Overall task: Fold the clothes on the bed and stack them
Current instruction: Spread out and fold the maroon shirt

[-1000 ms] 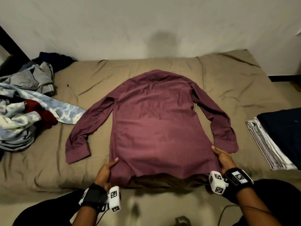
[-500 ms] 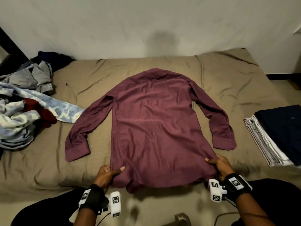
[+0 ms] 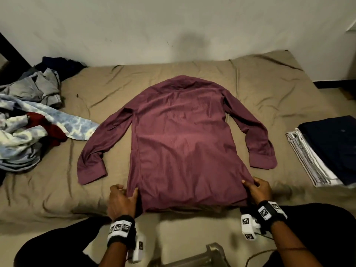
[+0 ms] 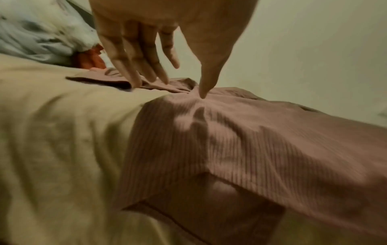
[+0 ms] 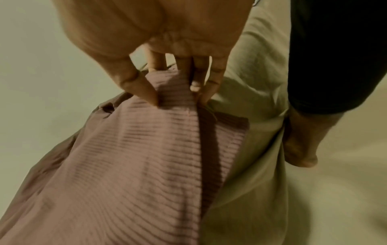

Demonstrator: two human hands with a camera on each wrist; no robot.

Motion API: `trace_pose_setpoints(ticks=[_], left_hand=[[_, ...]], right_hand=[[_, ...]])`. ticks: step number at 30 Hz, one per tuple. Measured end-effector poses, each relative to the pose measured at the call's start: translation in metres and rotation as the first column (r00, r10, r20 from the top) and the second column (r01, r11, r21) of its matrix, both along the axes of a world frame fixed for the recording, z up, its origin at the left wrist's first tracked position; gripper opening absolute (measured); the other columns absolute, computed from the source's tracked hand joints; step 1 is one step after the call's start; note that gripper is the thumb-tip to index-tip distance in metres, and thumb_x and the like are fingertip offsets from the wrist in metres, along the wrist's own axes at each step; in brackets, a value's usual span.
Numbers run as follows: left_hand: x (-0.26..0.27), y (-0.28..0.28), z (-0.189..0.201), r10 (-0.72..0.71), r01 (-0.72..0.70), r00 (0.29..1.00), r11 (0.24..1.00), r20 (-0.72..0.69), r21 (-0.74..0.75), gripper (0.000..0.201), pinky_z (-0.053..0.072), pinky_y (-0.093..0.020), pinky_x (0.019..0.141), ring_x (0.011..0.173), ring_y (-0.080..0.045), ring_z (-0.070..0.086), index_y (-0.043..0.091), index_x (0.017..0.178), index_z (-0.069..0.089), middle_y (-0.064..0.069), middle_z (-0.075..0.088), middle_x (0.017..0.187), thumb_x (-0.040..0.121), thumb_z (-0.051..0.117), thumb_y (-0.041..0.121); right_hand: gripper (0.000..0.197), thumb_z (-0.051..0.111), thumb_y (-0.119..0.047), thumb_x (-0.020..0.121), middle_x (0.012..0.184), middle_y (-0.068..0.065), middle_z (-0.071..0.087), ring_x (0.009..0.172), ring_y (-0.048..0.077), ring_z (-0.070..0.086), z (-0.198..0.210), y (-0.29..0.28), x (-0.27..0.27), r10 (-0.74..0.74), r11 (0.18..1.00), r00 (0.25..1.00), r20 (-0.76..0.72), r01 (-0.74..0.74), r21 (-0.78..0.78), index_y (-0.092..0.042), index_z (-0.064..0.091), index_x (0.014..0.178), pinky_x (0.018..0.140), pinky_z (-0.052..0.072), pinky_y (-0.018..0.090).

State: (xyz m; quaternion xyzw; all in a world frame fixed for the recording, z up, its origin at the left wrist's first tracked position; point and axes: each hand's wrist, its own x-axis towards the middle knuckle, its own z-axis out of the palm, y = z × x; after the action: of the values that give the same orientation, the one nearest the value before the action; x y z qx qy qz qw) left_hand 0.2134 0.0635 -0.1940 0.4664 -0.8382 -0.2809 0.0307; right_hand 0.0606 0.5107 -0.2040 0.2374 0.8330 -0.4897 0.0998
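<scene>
A maroon long-sleeved shirt [image 3: 183, 147] lies back up on the tan bed [image 3: 269, 97], both sleeves spread out to the sides. My left hand [image 3: 123, 195] is at the hem's left corner. In the left wrist view its fingers [image 4: 134, 73] are straight and reach down beside the shirt [image 4: 251, 140], and only the thumb tip presses the cloth. My right hand [image 3: 256, 187] is at the hem's right corner. In the right wrist view that hand [image 5: 178, 97] pinches the shirt's [image 5: 136, 157] side edge, thumb on top and fingers underneath.
A heap of unfolded clothes [image 3: 25, 128], in pale blue, grey and dark red, lies at the bed's left side. At the right edge stands a folded stack [image 3: 327, 147], dark navy on top of white-grey cloth. A wall runs behind the bed. A metal object [image 3: 212, 253] sits on the floor by my knees.
The shirt's hem, held up and bunched in both hands before, now lies flat near the bed's front edge. My left hand has loosened from a grip to straight fingers.
</scene>
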Motion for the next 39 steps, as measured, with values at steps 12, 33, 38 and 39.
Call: trace_pose_setpoints(ticks=[12, 33, 38, 39], left_hand=[[-0.017, 0.007, -0.021, 0.122, -0.060, 0.983, 0.921, -0.138, 0.386, 0.026, 0.055, -0.036, 0.068, 0.062, -0.029, 0.067, 0.013, 0.067, 0.074, -0.006, 0.069, 0.059, 0.074, 0.089, 0.033], [0.009, -0.023, -0.014, 0.218, 0.025, 0.947, 0.683, -0.237, 0.730, 0.024, 0.044, -0.022, 0.052, 0.060, -0.020, 0.049, 0.005, 0.074, 0.059, -0.003, 0.060, 0.058, 0.088, 0.077, 0.012], [0.008, -0.022, -0.022, 0.233, 0.017, 0.938, 0.707, -0.256, 0.707, 0.027, 0.039, -0.026, 0.055, 0.058, -0.017, 0.047, 0.013, 0.071, 0.056, 0.002, 0.058, 0.056, 0.091, 0.075, 0.014], [0.009, -0.023, -0.023, 0.235, 0.020, 0.936, 0.705, -0.261, 0.709, 0.022, 0.044, -0.026, 0.057, 0.061, -0.018, 0.051, 0.011, 0.076, 0.060, -0.003, 0.063, 0.064, 0.089, 0.077, 0.015]], right_hand=[[0.083, 0.095, -0.017, 0.060, 0.116, 0.017, 0.061, 0.107, 0.037, 0.060, -0.017, -0.008, 0.014, 0.467, 0.838, 0.883, -0.043, -0.427, 0.340, -0.005, 0.058, 0.132, 0.090, 0.050, 0.041], [0.037, 0.078, 0.002, 0.067, 0.081, 0.004, 0.066, 0.065, 0.021, 0.061, 0.011, -0.004, 0.023, 0.445, 0.881, 0.889, -0.105, -0.414, 0.230, -0.021, 0.068, 0.095, 0.066, 0.058, 0.036], [0.059, 0.082, -0.005, 0.065, 0.112, 0.013, 0.048, 0.090, 0.037, 0.059, 0.000, -0.014, 0.023, 0.500, 0.668, 0.864, 0.064, -0.431, 0.607, -0.013, 0.059, 0.118, 0.065, 0.050, 0.040], [0.049, 0.079, -0.002, 0.066, 0.108, 0.013, 0.049, 0.090, 0.037, 0.059, 0.000, -0.015, 0.021, 0.503, 0.674, 0.863, 0.040, -0.421, 0.607, -0.012, 0.063, 0.112, 0.066, 0.050, 0.040]])
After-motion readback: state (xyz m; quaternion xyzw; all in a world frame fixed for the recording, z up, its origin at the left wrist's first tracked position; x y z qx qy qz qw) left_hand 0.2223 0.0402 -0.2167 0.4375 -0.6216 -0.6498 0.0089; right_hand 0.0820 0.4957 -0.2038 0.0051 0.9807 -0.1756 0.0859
